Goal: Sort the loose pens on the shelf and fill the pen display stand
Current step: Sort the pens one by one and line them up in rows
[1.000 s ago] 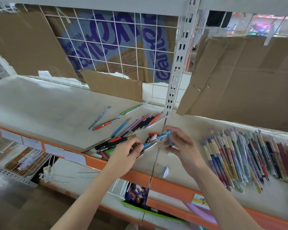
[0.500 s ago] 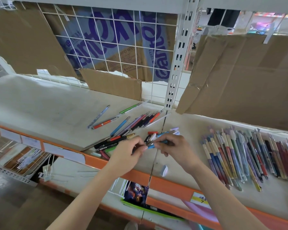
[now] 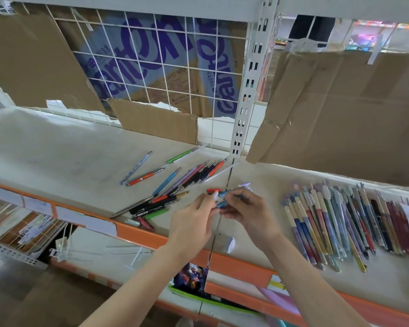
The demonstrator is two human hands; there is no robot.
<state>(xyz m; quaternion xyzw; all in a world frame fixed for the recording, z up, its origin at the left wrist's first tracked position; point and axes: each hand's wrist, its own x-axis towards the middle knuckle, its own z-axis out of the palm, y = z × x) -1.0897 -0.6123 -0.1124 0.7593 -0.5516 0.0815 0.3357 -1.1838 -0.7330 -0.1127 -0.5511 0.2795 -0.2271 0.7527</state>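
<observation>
Both hands meet over shelf [image 3: 57,149] front edge, mid span. Left hand [image 3: 194,223] pinching white pen end, right hand [image 3: 243,208] curled round blue pens [image 3: 224,198]; their long axes run left-right, tips toward right. Loose pens [image 3: 180,182] lie just left, angled toward back right. Sorted row [image 3: 340,220] sits to right, right hand nearer. White cap [image 3: 230,244] near front edge, might roll. No stand visible, so can't say where it goes.

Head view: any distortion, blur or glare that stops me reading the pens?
Head view: wide-angle bending curves the upright post; soft, even light, no glare; edges blur; the sorted pen row reads fairly clearly, but pens pinched between left hand and right hand are smeared.
</observation>
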